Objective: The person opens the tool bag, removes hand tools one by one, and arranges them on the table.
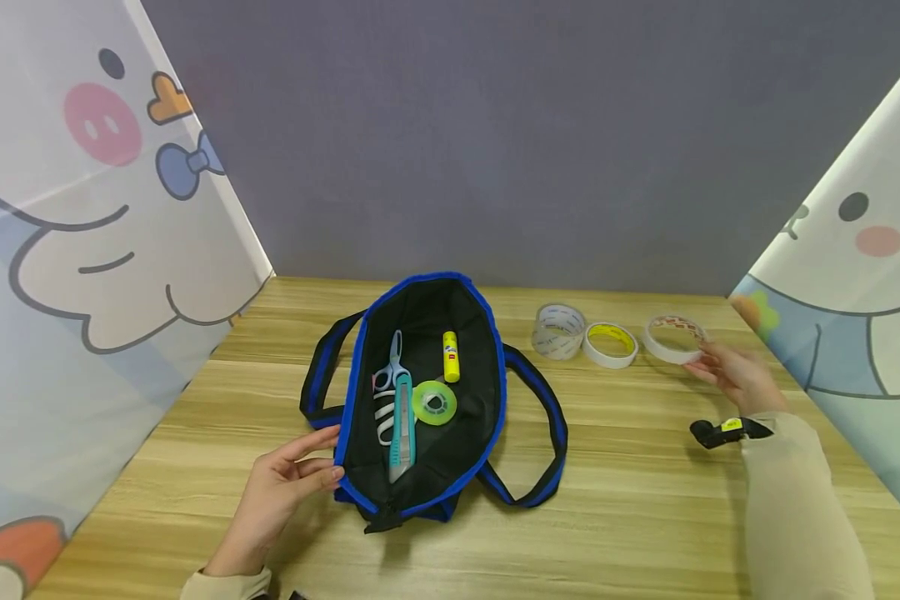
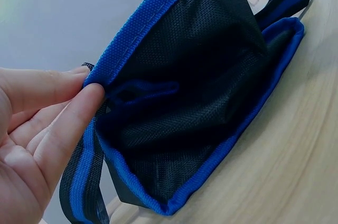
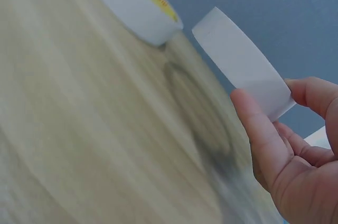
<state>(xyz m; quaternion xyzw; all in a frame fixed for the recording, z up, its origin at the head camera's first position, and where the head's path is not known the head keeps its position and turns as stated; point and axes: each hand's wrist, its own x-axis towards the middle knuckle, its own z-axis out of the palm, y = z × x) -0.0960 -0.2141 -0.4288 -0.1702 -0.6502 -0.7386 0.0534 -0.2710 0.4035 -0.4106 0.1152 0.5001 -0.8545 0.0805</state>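
A black tool bag with blue trim (image 1: 487, 467) stands wide open on the table. My left hand (image 1: 281, 492) pinches the bag's rim at its near left side; the left wrist view shows thumb and finger on the blue edging (image 2: 132, 28). Inside lie a teal utility knife (image 1: 402, 421), scissors (image 1: 395, 358), a yellow glue stick (image 1: 451, 357) and a green tape roll (image 1: 434, 403). At the right, my right hand (image 1: 742, 379) pinches a white tape roll (image 3: 240, 60) by its edge, raised off the table in the right wrist view.
Left of the held roll sit a white tape roll with a yellow core (image 1: 610, 346) and a wide clear tape roll (image 1: 558, 332). The bag's straps (image 1: 543, 417) spread out on both sides. A grey wall (image 1: 495, 150) rises behind the wooden table (image 1: 630, 500).
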